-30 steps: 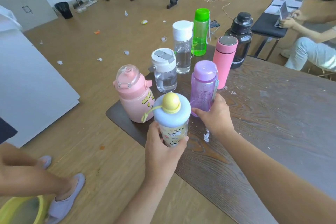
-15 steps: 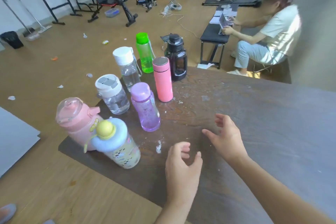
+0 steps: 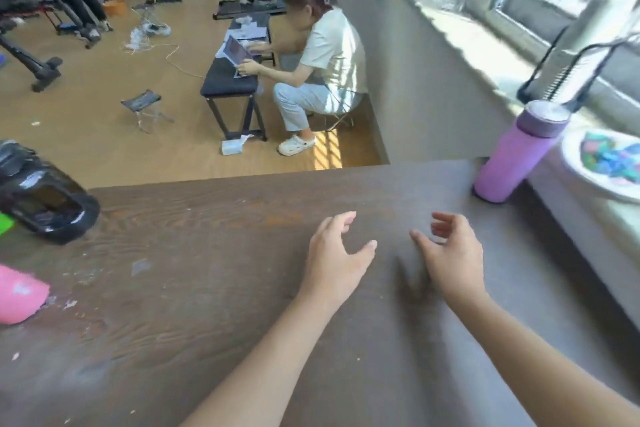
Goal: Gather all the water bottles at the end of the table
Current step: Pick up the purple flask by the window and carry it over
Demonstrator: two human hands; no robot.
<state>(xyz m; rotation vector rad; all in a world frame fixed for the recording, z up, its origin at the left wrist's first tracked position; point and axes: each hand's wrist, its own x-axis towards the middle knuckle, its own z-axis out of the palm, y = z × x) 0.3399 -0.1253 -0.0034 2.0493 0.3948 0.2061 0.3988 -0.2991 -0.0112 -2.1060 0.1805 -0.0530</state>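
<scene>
Dark brown wood-grain worktop [image 3: 214, 288], scuffed and flecked with pale crumbs, lay bare across the middle. Stood upright at far right corner: a tall lilac insulated bottle with a darker purple lid [image 3: 516, 156], black strap looped above it, just beside a grey window ledge [image 3: 571, 218] bearing a white plate of coloured bits [image 3: 581, 163]. Crowded at the left edge, well apart from the lilac one: a black translucent jug-shaped bottle [image 3: 45, 198], blurred and cut by the frame; a sliver of green bottle [image 3: 5, 222] touching its lower side; a pink cylindrical bottle [image 3: 19, 298] nearer, only partly seen. Nothing between the hands and the lilac bottle but bare wood. Beyond the far edge, a seated person in a pale shirt [image 3: 329, 55] bent over a laptop on a low dark bench [image 3: 228, 80]; small folding stool [image 3: 142, 104] on the tan floor.

Held forward side by side over the worktop, near each other, palms down: left hand [image 3: 336, 253] and right hand [image 3: 450, 250]. Fingers loosely curled, thumbs spread inward, each grip apart and holding nothing. Cannot tell whether touching the surface; dark blurred shadow beneath the right wrist.
</scene>
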